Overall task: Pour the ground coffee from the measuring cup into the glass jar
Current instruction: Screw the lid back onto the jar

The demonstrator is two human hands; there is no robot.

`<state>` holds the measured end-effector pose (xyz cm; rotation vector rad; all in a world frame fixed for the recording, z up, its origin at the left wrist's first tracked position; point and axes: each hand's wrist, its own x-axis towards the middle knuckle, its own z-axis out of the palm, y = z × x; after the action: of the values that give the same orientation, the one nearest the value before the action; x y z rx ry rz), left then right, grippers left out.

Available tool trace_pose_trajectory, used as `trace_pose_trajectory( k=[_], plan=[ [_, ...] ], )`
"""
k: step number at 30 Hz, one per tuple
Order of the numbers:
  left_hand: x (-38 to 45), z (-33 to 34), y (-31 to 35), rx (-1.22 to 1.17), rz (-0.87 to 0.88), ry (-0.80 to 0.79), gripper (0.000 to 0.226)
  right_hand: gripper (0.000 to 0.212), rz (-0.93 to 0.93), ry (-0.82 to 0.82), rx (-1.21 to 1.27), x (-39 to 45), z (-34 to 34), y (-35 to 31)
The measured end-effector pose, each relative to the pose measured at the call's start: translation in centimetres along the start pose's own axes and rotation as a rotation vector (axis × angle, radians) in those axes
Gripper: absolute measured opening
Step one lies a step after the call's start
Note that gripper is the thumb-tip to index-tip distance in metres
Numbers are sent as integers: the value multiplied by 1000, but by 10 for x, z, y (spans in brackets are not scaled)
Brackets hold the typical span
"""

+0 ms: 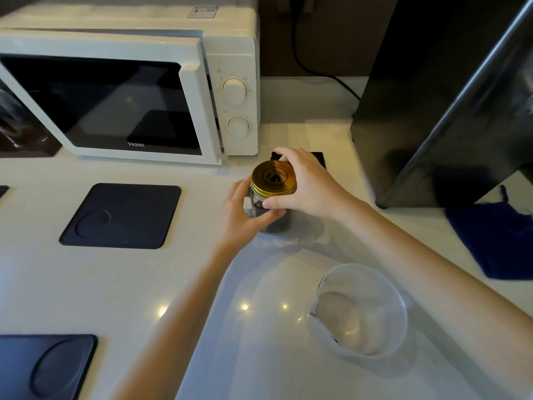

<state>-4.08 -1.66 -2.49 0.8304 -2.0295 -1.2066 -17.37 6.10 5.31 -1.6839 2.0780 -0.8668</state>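
Note:
A small glass jar (274, 223) with dark ground coffee inside stands upright on the white counter, in front of the microwave's right end. A gold lid (273, 178) sits on its top. My left hand (245, 209) is wrapped around the jar's glass body from the left. My right hand (305, 183) grips the lid's rim from the right, thumb at the front and fingers at the back. A clear plastic measuring cup (363, 310) stands near me on the right; it looks empty, with only a few dark specks.
A white microwave (129, 90) stands at the back left. A tall black appliance (450, 105) is at the back right, with a blue cloth pouch (496, 241) beside it. Dark square mats (121, 216) (43, 368) lie to the left, and another mat (317, 158) behind the jar.

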Motion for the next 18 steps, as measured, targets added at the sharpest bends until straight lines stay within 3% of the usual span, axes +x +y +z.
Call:
trace_pose_trajectory(
  k=[3,6,11,14,18],
  plan=[
    [-7,1,-1,63,-56,-11,93,93,79,-72,62,-7,-5,2],
    [-29,-1,-1,142,-98,22,102,64,141,-13,201,-28,-18,9],
    [-88,-3,-3,407,-110,42,70,17,226,160,525,-86,-40,21],
    [-123,2,-9,550,-107,-63,55,14,299,368,674,-124,-36,27],
    [-153,7,-13,697,-97,-157,60,22,490,625,830,-167,-18,32]
  ],
)
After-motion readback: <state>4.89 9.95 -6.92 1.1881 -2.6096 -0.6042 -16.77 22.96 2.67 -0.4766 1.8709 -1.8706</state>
